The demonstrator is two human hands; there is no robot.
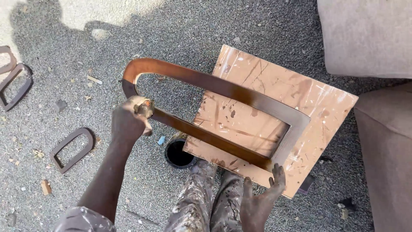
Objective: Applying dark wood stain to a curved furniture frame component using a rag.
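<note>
The left hand [131, 117] is closed round a stained rag [144, 107], pressing it to the lower rail of the arched wooden frame [223, 88], while the right hand [262, 202] is spread open under the frame's square corner, propping it. The frame lies tilted across a splattered board [300, 92], which looks meant to keep its wet dark coat off the gravel [64, 64]. Just below, 1 small round tin [178, 153] sits open, dark liquid inside.

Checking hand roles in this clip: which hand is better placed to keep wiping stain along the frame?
Left. The left hand already presses a rag on the wooden frame, while the right hand only props the frame's squared end over the board.
</note>
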